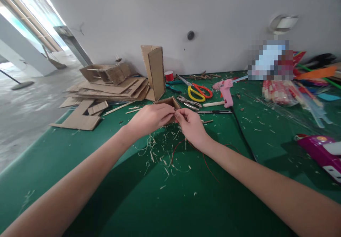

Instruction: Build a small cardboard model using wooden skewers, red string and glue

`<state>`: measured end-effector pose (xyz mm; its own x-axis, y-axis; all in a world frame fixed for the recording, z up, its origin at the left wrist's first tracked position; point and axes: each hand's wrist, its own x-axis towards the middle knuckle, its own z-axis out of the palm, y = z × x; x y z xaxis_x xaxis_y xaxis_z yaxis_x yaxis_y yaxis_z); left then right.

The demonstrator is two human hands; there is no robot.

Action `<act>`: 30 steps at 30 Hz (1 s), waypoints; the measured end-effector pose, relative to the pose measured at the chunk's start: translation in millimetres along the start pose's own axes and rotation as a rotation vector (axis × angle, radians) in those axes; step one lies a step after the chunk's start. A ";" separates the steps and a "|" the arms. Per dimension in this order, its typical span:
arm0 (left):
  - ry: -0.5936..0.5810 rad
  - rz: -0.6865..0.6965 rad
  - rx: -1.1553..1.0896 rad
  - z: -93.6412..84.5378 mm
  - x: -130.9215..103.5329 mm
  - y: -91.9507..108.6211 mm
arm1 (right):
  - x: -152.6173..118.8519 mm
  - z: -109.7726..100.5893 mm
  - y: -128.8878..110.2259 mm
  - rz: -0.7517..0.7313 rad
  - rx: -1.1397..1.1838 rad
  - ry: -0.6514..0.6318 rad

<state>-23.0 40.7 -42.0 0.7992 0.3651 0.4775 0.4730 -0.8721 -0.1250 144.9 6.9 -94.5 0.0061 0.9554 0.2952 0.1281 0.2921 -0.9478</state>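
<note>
A small cardboard box (167, 102) sat between the two hands; whether it touched the green desk (149, 208) could not be told. The right hand (192, 125) had thumb and forefinger pinched together at its near side, their contents too small to make out; the left hand (156, 116) curled over it, grip hidden. Too hard a squeeze might have buckled the thin walls. Red thread (204, 157) trailed by the right wrist, where a forearm sweep could have snagged it among the shavings (151, 155).
</note>
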 end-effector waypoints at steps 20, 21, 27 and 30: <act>0.182 0.172 0.140 18.4 -18.3 -7.0 | -2.2 -13.6 -5.0 -0.404 -0.519 -0.096; 0.185 0.161 0.150 18.0 -18.9 -6.8 | -2.7 -14.1 -5.8 -0.417 -0.552 -0.109; 0.270 0.088 0.134 17.6 -20.6 -5.0 | -5.4 -16.1 -10.7 -0.386 -0.786 -0.117; 0.283 0.072 0.126 18.7 -20.7 -5.2 | -4.7 -15.3 -11.4 -0.354 -0.825 -0.102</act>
<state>-35.1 43.8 -67.4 0.7058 0.1830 0.6844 0.4753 -0.8387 -0.2660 158.6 -1.6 -83.3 -0.2520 0.8262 0.5038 0.7763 0.4835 -0.4045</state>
